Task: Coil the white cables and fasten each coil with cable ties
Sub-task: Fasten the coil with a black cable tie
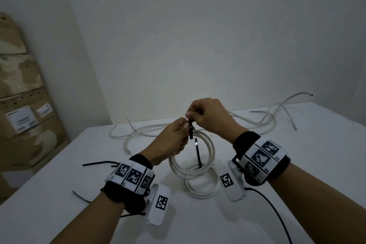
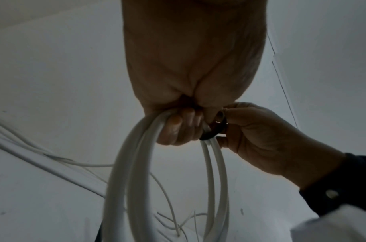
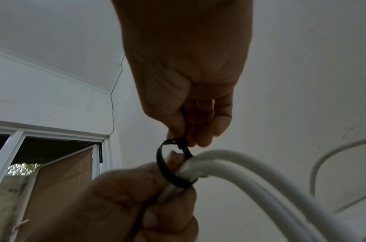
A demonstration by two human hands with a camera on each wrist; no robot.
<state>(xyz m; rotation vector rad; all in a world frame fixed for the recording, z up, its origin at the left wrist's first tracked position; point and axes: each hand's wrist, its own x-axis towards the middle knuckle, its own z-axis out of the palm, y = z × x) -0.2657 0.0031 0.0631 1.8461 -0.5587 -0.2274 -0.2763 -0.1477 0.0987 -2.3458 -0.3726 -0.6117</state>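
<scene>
My left hand [image 1: 170,140] grips the top of the white cable coil [image 1: 206,156], held upright above the worktop [image 1: 297,154]. My right hand [image 1: 210,117] has its fingers [image 3: 200,131] pinched on the black cable tie [image 3: 163,165] looped round the coil. A second coil [image 1: 202,190] lies flat below, loose cables [image 1: 257,121] behind.

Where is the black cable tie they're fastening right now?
In the head view, mid-table: the black cable tie loops the held white coil top, pinched between both hands.
</scene>
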